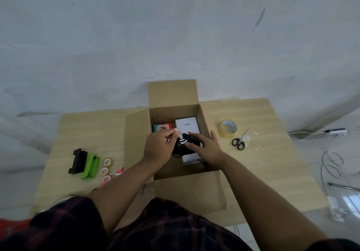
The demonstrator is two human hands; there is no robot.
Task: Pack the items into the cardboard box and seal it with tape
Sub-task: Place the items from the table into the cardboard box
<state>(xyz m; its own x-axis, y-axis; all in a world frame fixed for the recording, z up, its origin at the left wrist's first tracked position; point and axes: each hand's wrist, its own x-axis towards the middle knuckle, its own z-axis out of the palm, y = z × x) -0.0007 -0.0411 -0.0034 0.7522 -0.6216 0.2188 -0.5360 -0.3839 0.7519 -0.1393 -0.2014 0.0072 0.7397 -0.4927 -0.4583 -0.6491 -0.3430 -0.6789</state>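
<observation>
An open cardboard box (169,112) stands mid-table with its flaps spread. Inside lie a white carton (186,125) and a small red and teal box (162,127). Over the box opening, my left hand (157,147) and my right hand (204,146) both grip a coiled black cable (182,149) with a white plug end pinched at my left fingertips. A roll of clear tape (227,128) sits right of the box, with black-handled scissors (238,142) beside it.
Left of the box lie a black bracket (77,161), a green plastic part (91,166), several small cream rings (106,167) and pink bits (119,171). The wall is close behind the table. White cables and a power strip (336,131) lie on the floor at right.
</observation>
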